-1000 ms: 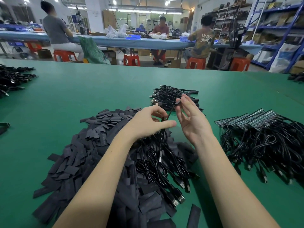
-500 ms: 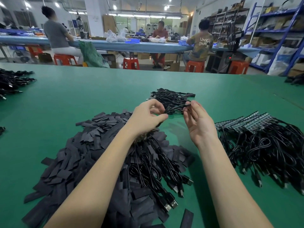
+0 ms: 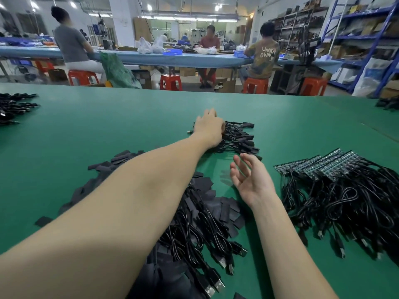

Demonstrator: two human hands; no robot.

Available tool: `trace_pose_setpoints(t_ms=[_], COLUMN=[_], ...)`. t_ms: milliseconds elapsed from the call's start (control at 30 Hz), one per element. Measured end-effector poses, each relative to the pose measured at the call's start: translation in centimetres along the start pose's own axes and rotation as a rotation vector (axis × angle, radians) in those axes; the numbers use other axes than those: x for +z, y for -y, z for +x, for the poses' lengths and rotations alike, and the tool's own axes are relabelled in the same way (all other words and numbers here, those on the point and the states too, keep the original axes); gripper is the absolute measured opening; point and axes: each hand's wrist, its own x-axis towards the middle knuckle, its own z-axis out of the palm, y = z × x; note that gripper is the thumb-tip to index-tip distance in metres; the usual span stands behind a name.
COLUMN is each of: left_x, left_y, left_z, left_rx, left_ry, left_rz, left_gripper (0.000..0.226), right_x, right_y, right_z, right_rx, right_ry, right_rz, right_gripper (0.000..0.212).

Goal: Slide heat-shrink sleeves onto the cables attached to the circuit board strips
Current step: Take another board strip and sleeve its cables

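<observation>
My left hand (image 3: pixel 208 127) reaches far forward and lies on the far pile of sleeved black cables (image 3: pixel 243 140). Its fingers bend down behind the knuckles, so I cannot see whether they hold a cable. Nearer me, my right hand (image 3: pixel 251 181) hovers over the green table (image 3: pixel 108 126), palm turned left, fingers spread and holding nothing. A heap of flat black heat-shrink sleeves (image 3: pixel 103 167) lies under my left forearm, mixed with black USB cables (image 3: pixel 205 229). To the right, circuit board strips (image 3: pixel 319 166) lie in a row with their black cables (image 3: pixel 345 203) trailing toward me.
More black cables lie at the table's far left edge (image 3: pixel 13 106) and far right edge (image 3: pixel 386 103). Beyond the table, three people sit on red stools (image 3: pixel 170 82) at a long blue bench (image 3: pixel 162 58). Blue shelving (image 3: pixel 367 39) stands at the right.
Both hands were together over the sleeve heap, working a cable. Now my left hand has stretched out onto the far cable pile, and my right hand has let go and opened.
</observation>
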Motion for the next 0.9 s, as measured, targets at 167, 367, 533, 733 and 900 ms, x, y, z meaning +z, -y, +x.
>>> trace_pose_setpoints(t_ms=[167,367,533,733,900], left_x=[1.1,-0.6,-3.3,-5.7,-6.5], left_y=[0.4,1.0,1.2,2.1,3.1], left_z=[-1.0,-3.4,-6.5,-13.3,-15.9], left_rx=[-0.016,0.04,0.041,-0.008,-0.119], left_ry=[0.045,0.017,0.057,0.011,-0.001], left_rz=[0.0,-0.104,-0.215,-0.41,-0.437], left_gripper=[0.035,0.043,0.033,0.006,0.005], right_x=[0.1,0.2,0.4,1.1,2.7], right_y=[-0.2,-0.2,-0.4,-0.7,-1.3], right_z=[0.0,-0.3,-0.6,-1.2,-2.6], right_rx=[-0.004,-0.001,-0.012,-0.06,-0.278], right_ry=[0.019,0.041,0.046,0.082,0.281], right_rz=[-0.032,-0.088,-0.131,-0.405,-1.015], right_gripper=[0.005,0.007,0.006,0.006,0.012])
